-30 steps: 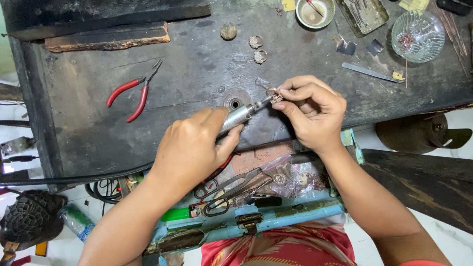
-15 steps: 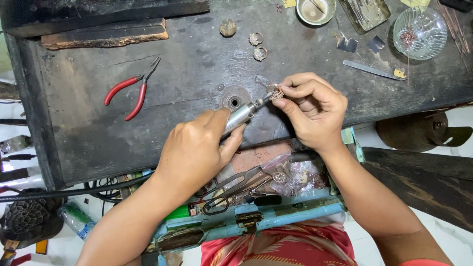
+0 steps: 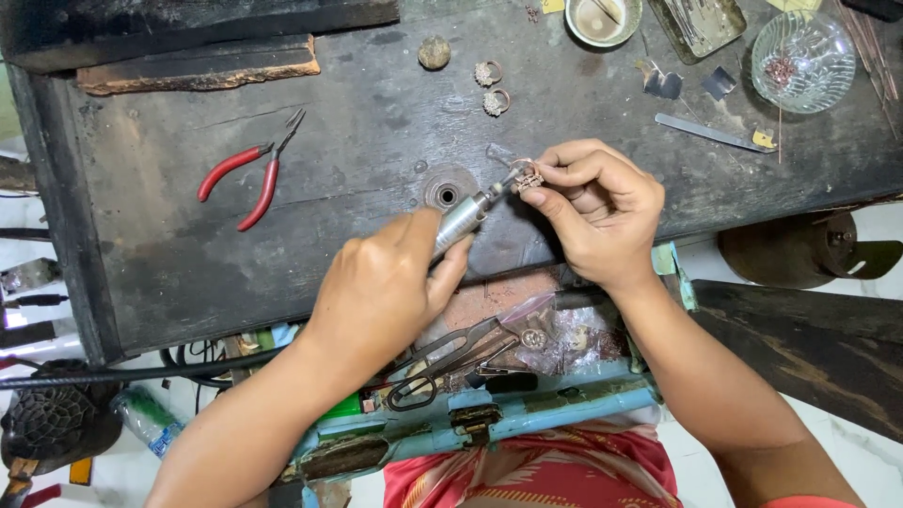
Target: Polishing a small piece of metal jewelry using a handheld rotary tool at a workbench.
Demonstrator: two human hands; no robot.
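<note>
A slim metal rotary handpiece is held in the left hand, the grip closed around its ribbed barrel, with the tip angled up and to the right. At that tip a small ring-like piece of jewellery is pinched between the thumb and fingertips of the right hand, whose grip is clamped on it just above the dark worktop. The tool tip and the piece appear to be touching. Just left of the tip, a round metal socket is set into the worktop.

Red-handled pliers are seen lying to the left, well apart from the hands. Two small rings are placed farther away, beyond the hands. At the far right a glass bowl and a flat metal strip are found, and a small round cup stands at the far edge. Near the person, below the worktop's edge, a blue tray holds black-handled shears and a clear plastic bag of small parts.
</note>
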